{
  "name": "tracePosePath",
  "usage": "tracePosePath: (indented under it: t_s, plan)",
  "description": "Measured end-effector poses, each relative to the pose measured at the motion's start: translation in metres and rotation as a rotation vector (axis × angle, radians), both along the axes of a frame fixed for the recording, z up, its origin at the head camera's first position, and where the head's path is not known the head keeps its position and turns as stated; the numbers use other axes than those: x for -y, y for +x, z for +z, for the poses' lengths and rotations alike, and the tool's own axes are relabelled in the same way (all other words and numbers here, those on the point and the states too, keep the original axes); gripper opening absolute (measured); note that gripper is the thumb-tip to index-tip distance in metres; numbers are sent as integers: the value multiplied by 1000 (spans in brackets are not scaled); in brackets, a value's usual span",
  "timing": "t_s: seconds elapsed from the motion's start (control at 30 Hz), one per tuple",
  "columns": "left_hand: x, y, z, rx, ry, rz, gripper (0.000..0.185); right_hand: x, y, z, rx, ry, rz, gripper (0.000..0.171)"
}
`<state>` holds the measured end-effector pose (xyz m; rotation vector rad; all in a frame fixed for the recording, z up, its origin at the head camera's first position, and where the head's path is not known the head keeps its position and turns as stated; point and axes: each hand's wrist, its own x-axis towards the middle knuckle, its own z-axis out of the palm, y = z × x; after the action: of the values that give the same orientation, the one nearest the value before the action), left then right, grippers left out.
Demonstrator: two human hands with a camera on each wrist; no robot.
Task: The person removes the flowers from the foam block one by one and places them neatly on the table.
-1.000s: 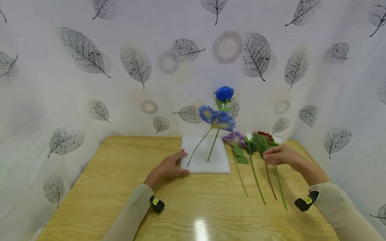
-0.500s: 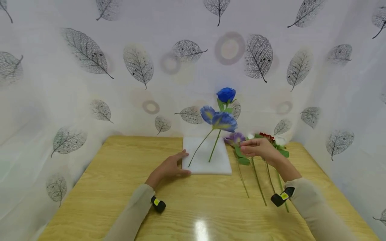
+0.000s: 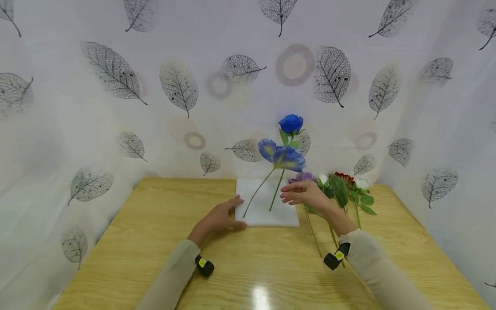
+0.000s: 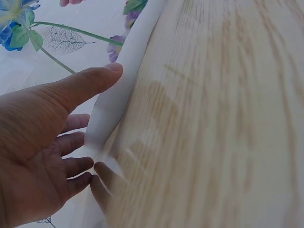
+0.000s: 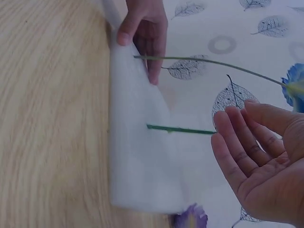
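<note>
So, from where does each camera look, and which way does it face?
Head: on the head, facing forward and down at the table, white slab and blue flowers; left hand, right hand and both sleeves show.
Left wrist: on that wrist, facing along the slab's edge; left hand shows, with apparent fingertips at the top.
Right wrist: on that wrist, facing the slab and two stems; both hands show.
Head and right wrist share the slab and those stems.
</note>
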<state>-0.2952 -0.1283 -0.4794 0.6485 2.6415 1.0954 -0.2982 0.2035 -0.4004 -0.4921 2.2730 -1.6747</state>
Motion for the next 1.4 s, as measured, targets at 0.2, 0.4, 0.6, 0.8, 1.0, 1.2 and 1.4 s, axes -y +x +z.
tracePosePath:
  t_s: [0.2,0.4,0.6,0.8,1.0,1.2,1.4]
  plan:
    - [1,1,2,7,4,15,87,24,-1,-12,1,-28,49,41]
    - [1,0,0,-3,4,15,87,45,0,-23,45,-72,37,38]
    - [0,0,-1,-7,5,7,87,62,-2,-36,64,-94,8,40]
    - [-1,0,2,-16,1,0,87,78,-2,-44,100,-117,-14,35]
    - [-1,0,4,-4,-1,-6,87,89,-2,-51,108,-117,-26,32]
    - [-1,0,2,-2,-10,-3,87,98,-2,-58,127,-141,-32,34]
    - [0,1,5,-10,11,-7,86,104,-1,-62,100,-142,-33,33]
